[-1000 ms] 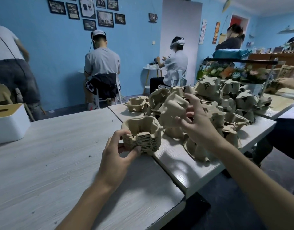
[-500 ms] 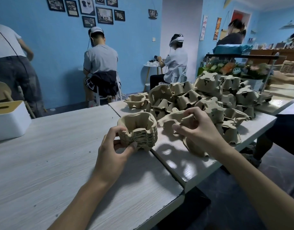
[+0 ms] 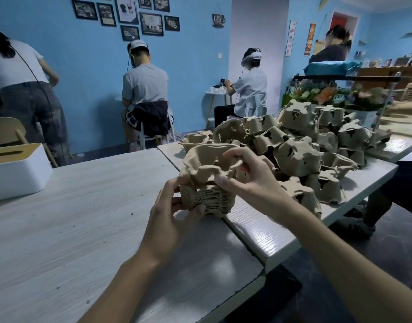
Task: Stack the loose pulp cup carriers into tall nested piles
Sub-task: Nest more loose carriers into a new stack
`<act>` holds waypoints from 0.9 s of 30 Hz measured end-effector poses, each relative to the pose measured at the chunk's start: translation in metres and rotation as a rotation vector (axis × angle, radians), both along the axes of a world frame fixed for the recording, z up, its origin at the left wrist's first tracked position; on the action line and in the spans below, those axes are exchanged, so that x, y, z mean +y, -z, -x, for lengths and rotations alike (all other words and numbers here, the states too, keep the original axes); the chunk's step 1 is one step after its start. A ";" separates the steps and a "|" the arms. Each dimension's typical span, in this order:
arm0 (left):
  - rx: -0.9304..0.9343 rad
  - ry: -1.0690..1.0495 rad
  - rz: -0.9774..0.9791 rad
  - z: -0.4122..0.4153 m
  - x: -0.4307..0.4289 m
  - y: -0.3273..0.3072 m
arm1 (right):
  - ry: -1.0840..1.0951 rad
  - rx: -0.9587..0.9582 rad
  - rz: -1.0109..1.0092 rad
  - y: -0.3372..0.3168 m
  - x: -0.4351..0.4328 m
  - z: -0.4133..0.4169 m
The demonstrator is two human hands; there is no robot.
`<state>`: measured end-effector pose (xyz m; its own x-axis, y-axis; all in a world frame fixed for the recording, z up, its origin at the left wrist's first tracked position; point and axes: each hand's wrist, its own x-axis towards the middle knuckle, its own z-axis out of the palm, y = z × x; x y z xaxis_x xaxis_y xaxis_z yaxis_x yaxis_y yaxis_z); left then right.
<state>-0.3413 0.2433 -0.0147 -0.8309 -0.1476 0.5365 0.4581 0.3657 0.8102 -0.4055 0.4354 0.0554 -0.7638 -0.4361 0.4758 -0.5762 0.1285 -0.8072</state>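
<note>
The left tabletop [image 3: 72, 229], grey with a wood grain, fills the lower left of the view and is cut off by the frame at the left and bottom. A second tabletop [image 3: 270, 231] butts against it on the right, with a narrow seam between the two. A heap of loose pulp carriers [image 3: 316, 145] covers most of the second tabletop; most lie upside down, their number cannot be made out, and the far right of the heap is blurred. A white box [image 3: 16, 173] with a slotted tan top stands on the left tabletop, well apart from the work and cut off by the left edge. The nested pile [image 3: 209, 201] stands at the seam, just in front of the heap; its layers are too tightly packed to count. The top carrier [image 3: 207, 162] sits cup-side up in the pile and rides high and slightly tilted. Whether it is fully seated cannot be told. The right hand [image 3: 249, 183] pinches the rim of the top carrier, thumb at the near edge and fingers curled over the far edge; its wrist hides part of the heap. The left hand [image 3: 170, 220] grips the side of the nested pile, thumb low at the front, and its fingers hide the left face of the pile.
</note>
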 end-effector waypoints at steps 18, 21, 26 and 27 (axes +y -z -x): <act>0.008 -0.019 0.015 0.000 0.002 0.001 | -0.016 -0.064 -0.019 0.006 -0.004 0.018; 0.006 -0.023 0.006 0.000 0.001 0.002 | 0.028 -0.073 -0.068 0.005 -0.006 0.019; 0.009 -0.062 0.042 0.000 0.002 0.002 | 0.193 0.105 -0.251 0.011 0.012 0.016; 0.004 -0.068 0.056 0.001 0.001 0.003 | 0.253 0.147 -0.303 0.012 0.019 0.015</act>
